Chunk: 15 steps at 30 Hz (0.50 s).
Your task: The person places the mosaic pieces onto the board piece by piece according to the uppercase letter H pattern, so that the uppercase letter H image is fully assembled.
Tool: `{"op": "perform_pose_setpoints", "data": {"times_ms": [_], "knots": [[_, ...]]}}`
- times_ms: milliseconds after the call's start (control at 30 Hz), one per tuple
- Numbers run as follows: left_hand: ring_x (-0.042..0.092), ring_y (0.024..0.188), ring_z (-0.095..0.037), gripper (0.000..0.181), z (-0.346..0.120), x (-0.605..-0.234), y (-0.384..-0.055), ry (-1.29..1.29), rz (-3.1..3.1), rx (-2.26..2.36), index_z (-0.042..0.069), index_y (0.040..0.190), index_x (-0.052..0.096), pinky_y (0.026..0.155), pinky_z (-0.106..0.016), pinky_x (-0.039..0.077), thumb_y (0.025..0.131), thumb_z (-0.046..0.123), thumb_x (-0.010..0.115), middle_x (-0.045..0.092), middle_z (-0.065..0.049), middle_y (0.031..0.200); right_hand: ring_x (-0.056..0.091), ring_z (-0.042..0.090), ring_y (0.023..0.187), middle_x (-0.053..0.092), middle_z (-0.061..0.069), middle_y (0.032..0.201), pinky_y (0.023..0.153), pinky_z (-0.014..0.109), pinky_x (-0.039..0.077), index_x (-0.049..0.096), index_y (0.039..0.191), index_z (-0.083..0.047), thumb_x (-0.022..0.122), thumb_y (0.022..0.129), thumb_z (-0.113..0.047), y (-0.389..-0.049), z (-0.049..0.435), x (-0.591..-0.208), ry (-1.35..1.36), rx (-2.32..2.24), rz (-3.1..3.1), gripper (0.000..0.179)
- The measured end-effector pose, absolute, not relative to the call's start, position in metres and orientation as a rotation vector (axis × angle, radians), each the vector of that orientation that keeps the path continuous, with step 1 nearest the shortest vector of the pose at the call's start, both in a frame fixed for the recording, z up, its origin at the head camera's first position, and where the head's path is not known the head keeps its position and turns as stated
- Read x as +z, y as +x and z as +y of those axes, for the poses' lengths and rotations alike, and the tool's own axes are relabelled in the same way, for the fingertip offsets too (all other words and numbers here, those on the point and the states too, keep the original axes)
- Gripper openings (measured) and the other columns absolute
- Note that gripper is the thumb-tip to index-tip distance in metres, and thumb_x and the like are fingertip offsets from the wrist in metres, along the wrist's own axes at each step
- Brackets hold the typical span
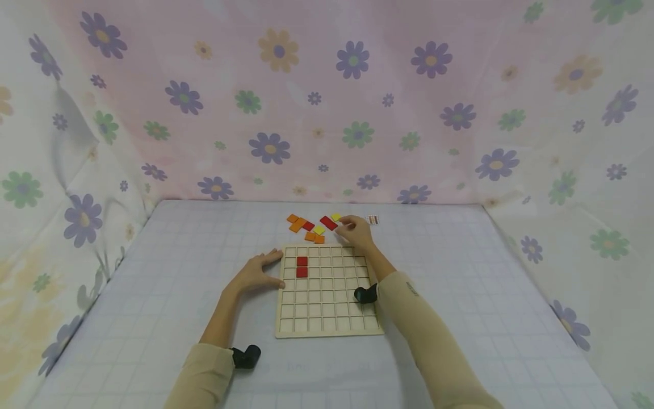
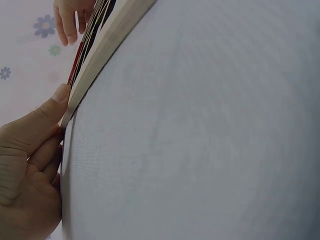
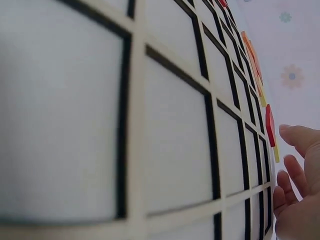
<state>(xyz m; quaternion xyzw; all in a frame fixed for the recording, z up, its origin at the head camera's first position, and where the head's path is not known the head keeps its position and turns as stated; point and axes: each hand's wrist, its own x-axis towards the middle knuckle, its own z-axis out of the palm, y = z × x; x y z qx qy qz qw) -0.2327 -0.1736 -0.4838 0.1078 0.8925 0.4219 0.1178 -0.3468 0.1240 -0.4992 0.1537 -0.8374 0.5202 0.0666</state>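
A pale wooden grid board (image 1: pixel 327 334) lies on the table, with red squares (image 1: pixel 302 267) in two cells of its second column. My left hand (image 1: pixel 255 274) rests at the board's left edge, thumb and fingers spread along it; in the left wrist view the thumb (image 2: pixel 47 112) presses on the frame's side. Past the far right part of the board, my right hand (image 1: pixel 356 232) reaches over the table beside a red tile (image 1: pixel 328 222) and a yellow tile (image 1: pixel 335 217). Its fingers are loosely bent, and nothing shows between them in the right wrist view.
Behind the board lie more loose tiles: several orange ones (image 1: pixel 298 226), another red one (image 1: pixel 309 226) and a second yellow one (image 1: pixel 319 230). A small printed card (image 1: pixel 374 220) is to the right of them. Flowered cloth (image 1: pixel 317 113) hangs at the back and sides.
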Motion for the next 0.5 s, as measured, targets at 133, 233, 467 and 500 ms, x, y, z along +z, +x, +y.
{"op": "perform_pose_setpoints", "data": {"times_ms": [133, 233, 467, 500], "knots": [[0.014, 0.140, -0.045, 0.087, -0.174, -0.485, -0.233, 0.323, 2.608, 1.243, 0.006, 0.142, 0.041, 0.113, -0.058, 0.012, 0.068, 0.026, 0.084, 0.030, -0.015, 0.150, 0.055, 0.037, 0.100, 0.058, 0.024, 0.116, 0.086, 0.047, 0.049, 0.063, 0.114, 0.005, 0.068, 0.083, -0.011, -0.349, 0.117, -0.495, 0.387, 1.503, -2.609, 0.035], [0.014, 0.140, -0.044, 0.087, -0.174, -0.487, -0.234, 0.328, 2.608, 1.243, 0.005, 0.141, 0.042, 0.114, -0.056, 0.012, 0.068, 0.026, 0.084, 0.030, -0.015, 0.150, 0.055, 0.035, 0.102, 0.058, 0.023, 0.120, 0.086, 0.044, 0.049, 0.062, 0.115, 0.005, 0.069, 0.084, -0.008, -0.351, 0.113, -0.495, 0.343, 1.467, -2.649, 0.035], [0.015, 0.140, -0.044, 0.087, -0.174, -0.485, -0.233, 0.356, 2.609, 1.259, 0.003, 0.140, 0.042, 0.114, -0.055, 0.013, 0.067, 0.025, 0.084, 0.032, -0.017, 0.149, 0.059, 0.034, 0.097, 0.064, 0.022, 0.110, 0.085, 0.043, 0.050, 0.064, 0.112, 0.006, 0.071, 0.082, -0.007, -0.353, 0.110, -0.495, 0.339, 1.449, -2.670, 0.034], [0.015, 0.140, -0.044, 0.087, -0.174, -0.484, -0.233, 0.357, 2.607, 1.263, 0.003, 0.140, 0.043, 0.114, -0.055, 0.012, 0.067, 0.024, 0.084, 0.032, -0.017, 0.149, 0.058, 0.034, 0.097, 0.064, 0.022, 0.109, 0.085, 0.044, 0.050, 0.064, 0.112, 0.006, 0.071, 0.082, -0.007, -0.354, 0.110, -0.495, 0.336, 1.455, -2.675, 0.034]]}}
